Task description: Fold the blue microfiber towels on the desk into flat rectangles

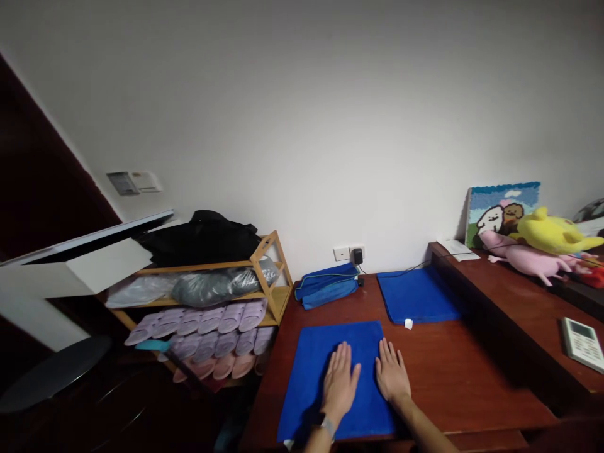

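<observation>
A blue cloth [311, 365] lies spread flat on the brown wooden table, close to me. My left hand [340, 384] rests flat on the middle of it, fingers stretched out and thumb apart. At the cloth's right edge lies my right hand [393, 370], palm down with its fingers extended, partly over the edge. Neither hand holds anything. Behind, a second blue cloth [419, 294] lies flat near the wall, a white tag at its front edge. To its left sit folded blue cloths [328, 285].
A wooden shoe rack [271, 292] with several slippers [214, 319] and a black bag [202, 239] stands left. A black charger [357, 256] is plugged into the wall. On the raised right ledge are plush toys [547, 233], a picture [503, 207] and a white device [582, 343].
</observation>
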`<action>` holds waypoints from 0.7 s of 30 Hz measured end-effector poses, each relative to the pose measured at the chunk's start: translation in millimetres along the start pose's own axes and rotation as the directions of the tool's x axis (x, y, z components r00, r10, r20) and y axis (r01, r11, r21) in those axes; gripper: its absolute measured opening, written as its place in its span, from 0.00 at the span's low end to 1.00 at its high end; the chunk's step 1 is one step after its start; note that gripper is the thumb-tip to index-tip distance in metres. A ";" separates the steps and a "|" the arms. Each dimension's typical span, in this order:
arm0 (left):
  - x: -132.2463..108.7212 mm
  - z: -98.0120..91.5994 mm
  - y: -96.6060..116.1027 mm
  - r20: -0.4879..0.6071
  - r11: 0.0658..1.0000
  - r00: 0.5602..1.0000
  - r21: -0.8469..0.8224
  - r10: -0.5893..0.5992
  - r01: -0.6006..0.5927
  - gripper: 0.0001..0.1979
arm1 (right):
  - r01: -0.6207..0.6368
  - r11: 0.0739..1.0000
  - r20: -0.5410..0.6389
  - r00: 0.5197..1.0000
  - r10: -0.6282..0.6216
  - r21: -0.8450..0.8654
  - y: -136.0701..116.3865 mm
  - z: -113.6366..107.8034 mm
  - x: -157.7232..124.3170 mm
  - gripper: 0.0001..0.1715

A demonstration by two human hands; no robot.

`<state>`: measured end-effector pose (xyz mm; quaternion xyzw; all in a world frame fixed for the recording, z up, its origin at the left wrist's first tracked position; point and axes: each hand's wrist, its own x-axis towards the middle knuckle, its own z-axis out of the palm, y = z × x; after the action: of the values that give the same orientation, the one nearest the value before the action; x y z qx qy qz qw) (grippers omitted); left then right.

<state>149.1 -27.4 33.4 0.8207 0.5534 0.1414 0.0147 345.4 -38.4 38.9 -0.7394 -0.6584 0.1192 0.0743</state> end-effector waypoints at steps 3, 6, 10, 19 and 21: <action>33.4 18.7 49.0 0.057 0.987 0.990 -0.104 0.127 -0.120 0.32 | 0.018 0.999 0.025 1.000 -0.017 -0.028 0.2 -3.0 0.1 0.38; 44.8 29.9 54.3 0.109 0.987 0.987 -0.118 0.119 -0.106 0.32 | 0.021 1.000 0.024 1.000 -0.020 -0.021 0.9 -1.3 1.1 0.38; 27.9 19.8 -5.1 0.135 1.000 0.991 -0.021 0.021 -0.018 0.34 | -0.001 1.000 0.004 1.000 0.001 -0.007 0.7 1.7 2.7 0.38; -24.0 -7.1 -126.6 -0.026 0.958 0.963 0.100 -0.267 0.268 0.38 | -0.019 1.000 0.007 1.000 0.019 -0.023 0.6 7.2 2.6 0.39; -24.4 -3.8 -126.1 -0.043 0.960 0.965 0.101 -0.260 0.263 0.39 | -0.014 0.998 0.027 1.000 0.016 -0.056 1.1 7.5 5.8 0.39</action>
<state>25.7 -1.4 9.0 0.7380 0.6637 0.1207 -0.0183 345.0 -33.1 31.0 -0.7444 -0.6569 0.1115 0.0438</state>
